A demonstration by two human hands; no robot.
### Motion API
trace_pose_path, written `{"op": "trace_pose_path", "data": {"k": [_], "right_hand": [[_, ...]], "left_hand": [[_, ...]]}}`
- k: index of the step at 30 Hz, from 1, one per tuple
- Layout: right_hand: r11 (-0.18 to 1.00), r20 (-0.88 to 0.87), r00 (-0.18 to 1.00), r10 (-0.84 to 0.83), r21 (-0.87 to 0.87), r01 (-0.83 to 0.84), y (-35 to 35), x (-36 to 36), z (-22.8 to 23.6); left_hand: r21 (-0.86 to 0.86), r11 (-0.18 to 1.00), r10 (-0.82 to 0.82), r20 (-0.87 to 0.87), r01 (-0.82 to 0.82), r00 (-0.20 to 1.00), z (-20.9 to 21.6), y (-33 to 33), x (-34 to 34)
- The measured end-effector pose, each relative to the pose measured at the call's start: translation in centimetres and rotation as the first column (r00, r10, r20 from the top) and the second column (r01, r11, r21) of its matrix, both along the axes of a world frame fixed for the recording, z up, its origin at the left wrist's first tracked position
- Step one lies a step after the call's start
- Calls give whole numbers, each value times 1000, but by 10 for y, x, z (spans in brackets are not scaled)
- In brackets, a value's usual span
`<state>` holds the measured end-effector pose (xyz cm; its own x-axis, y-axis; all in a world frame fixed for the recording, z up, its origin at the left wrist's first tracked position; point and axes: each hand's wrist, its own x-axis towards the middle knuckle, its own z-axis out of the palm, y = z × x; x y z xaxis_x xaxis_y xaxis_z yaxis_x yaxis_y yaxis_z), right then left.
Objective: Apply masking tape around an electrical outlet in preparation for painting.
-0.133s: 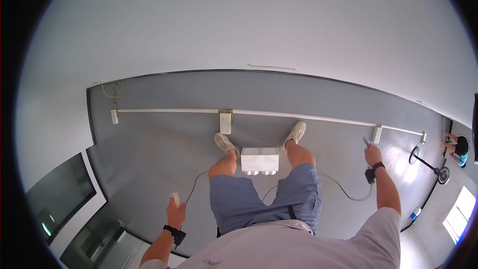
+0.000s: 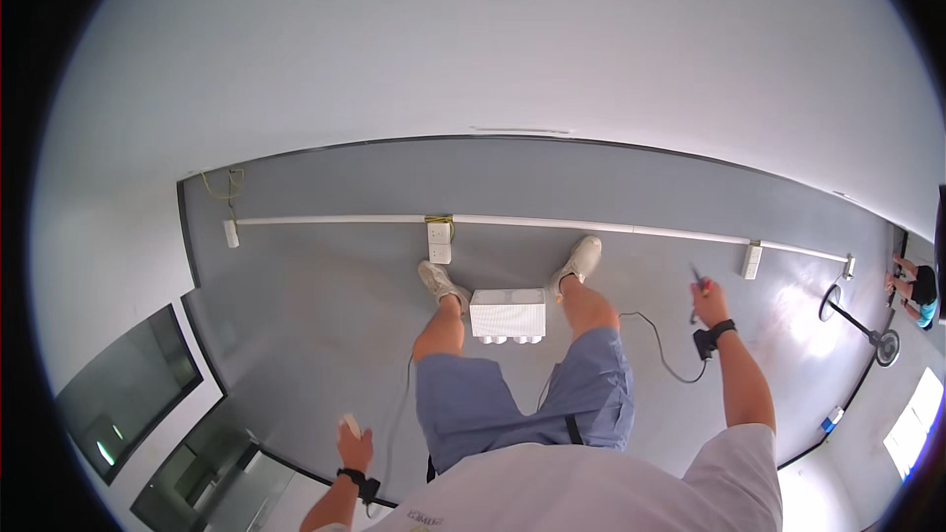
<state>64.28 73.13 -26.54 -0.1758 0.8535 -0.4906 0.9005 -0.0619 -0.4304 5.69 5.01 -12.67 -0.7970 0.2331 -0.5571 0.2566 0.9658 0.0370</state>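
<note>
Out to the left, my left hand (image 2: 356, 450) is closed round a small pale beige block (image 2: 351, 424), whose end sticks out past the fingers. My right hand (image 2: 709, 305), raised at the right, grips a slim dark pen-like tool (image 2: 698, 276); its exact kind is too small to make out. The tool points away from me, and its other end shows below the fingers. Both hands are well apart from the white ribbed box (image 2: 507, 318) on the floor between my shins. Several round white knobs line the near side of that box.
A white conduit (image 2: 542, 224) runs across the grey floor with white socket boxes (image 2: 439, 242) along it. Cables hang from both wrist straps. A round-based stand (image 2: 887, 347) is at the right, with another person (image 2: 918, 294) beyond it. Glass panels (image 2: 128, 389) stand at the left.
My right hand has moved left and a little nearer, and the slim tool has turned in it. My left hand has dropped slightly nearer to me, still holding the beige block.
</note>
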Motion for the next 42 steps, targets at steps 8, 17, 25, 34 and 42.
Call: {"op": "trace_pose_path", "data": {"k": [8, 17, 25, 34, 42], "right_hand": [[907, 125, 985, -121, -389, 161, -200, 99, -12], [259, 199, 416, 887, -961, -93, -320, 363, -15], [856, 525, 701, 482, -454, -248, -95, 181, -178], [929, 128, 920, 371, -38, -369, -53, -32, -378], [727, -69, 724, 686, 24, -687, -14, -146, -401]], "left_hand": [[-446, 884, -119, 71, 138, 990, 155, -123, 102], [-233, 561, -615, 525, 795, 588, 127, -186, -60], [-729, 197, -825, 238, 655, 513, -60, -47, -297], [-404, 550, -723, 208, 731, 659, -490, 60, -267], [246, 903, -299, -229, 352, 926, -597, 26, -314]]}}
